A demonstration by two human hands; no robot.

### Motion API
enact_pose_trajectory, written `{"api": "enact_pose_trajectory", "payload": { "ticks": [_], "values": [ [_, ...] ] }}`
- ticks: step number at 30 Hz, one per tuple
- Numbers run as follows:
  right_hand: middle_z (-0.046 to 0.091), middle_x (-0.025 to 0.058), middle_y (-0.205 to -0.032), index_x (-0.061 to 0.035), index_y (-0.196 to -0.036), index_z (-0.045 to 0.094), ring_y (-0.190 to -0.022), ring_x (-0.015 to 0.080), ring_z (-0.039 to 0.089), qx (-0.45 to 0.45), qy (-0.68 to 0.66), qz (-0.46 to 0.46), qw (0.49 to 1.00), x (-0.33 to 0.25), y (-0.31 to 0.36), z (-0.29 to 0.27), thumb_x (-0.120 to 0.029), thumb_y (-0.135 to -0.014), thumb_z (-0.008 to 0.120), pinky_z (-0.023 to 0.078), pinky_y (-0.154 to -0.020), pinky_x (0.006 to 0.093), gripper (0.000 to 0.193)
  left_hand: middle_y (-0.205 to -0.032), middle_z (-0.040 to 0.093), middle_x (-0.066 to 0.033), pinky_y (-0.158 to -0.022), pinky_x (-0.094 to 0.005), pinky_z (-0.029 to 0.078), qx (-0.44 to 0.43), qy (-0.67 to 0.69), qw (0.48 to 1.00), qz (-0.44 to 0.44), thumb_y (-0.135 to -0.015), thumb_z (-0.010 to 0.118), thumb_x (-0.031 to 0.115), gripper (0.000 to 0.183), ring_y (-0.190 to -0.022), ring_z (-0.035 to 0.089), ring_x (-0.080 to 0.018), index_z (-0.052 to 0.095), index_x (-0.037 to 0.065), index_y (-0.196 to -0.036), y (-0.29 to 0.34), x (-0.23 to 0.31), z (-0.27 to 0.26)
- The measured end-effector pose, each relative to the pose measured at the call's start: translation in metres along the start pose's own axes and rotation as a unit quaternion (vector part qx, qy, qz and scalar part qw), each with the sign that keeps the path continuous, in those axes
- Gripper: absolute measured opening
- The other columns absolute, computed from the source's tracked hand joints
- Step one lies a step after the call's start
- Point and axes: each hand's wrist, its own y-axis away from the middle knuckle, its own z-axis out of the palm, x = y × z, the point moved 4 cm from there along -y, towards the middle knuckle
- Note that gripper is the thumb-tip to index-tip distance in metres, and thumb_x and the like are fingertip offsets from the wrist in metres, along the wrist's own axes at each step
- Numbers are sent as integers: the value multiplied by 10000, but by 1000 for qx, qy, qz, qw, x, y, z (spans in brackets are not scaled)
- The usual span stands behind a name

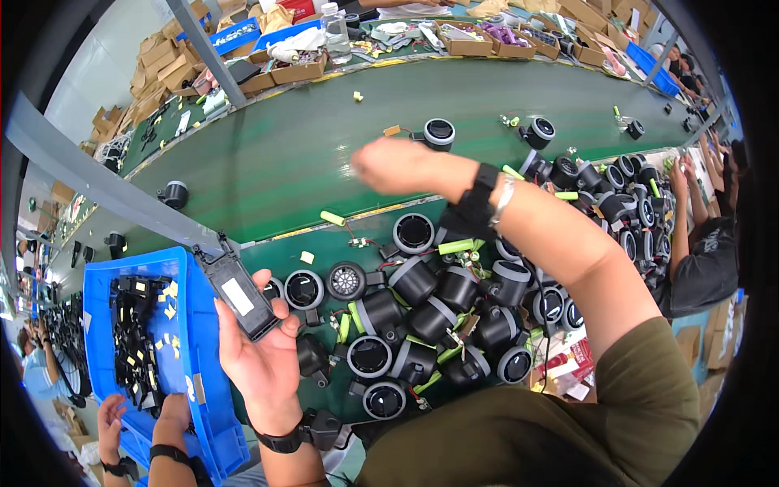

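Left hand [264, 353], palm up near the lower middle of the view, its fingers curled about a flat black rectangular part [238, 294]; the thumb rests along the part's right edge. Right hand [391, 166], blurred, stretched out over the green conveyor belt [284, 154]; it appears empty, but whether its fingers are spread or closed cannot be told. Both wrists carry black bands.

The held part is a slim black plastic slab with rounded corners and a pale rectangular label on its upper face. At its far end a small projection sticks out. Its long axis runs diagonally, from the lower right in the palm to the upper left, where the far end points toward the upper corner of the blue bin [97, 292]. The labelled face is turned up toward the camera.

The part sits just beside the blue bin, which holds small black pieces and pale yellow scraps. To the right of the left hand, on the desk [276, 258], lies a heap of black cylindrical housings [422, 312] with grey bands and round openings, mixed with light green cylindrical cells [456, 246] and thin wires. Single housings stand on the belt. Other people's hands [114, 422] show at the lower left.
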Motion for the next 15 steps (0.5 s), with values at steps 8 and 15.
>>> {"api": "enact_pose_trajectory", "payload": {
  "ticks": [8,15],
  "values": [
    [608,223,-988,6,-1012,589,-919,341,596,-211,55,-15,976,-37,-62,76,-110,-713,611,479,-757,420,321,-1122,559,-142,-586,-317,499,24,-5,999,-44,-952,362,354,371,-741,598,-202,459,79,-1181,-17,-14,-6],
    [623,156,-842,-29,-977,557,-789,305,617,32,-264,-124,956,-42,9,-18,-54,-686,648,485,-676,375,306,-1134,552,-154,-669,-348,529,26,-7,994,-104,-948,365,352,382,-815,618,-273,418,94,-1225,-19,-23,-1]
  ]
}}
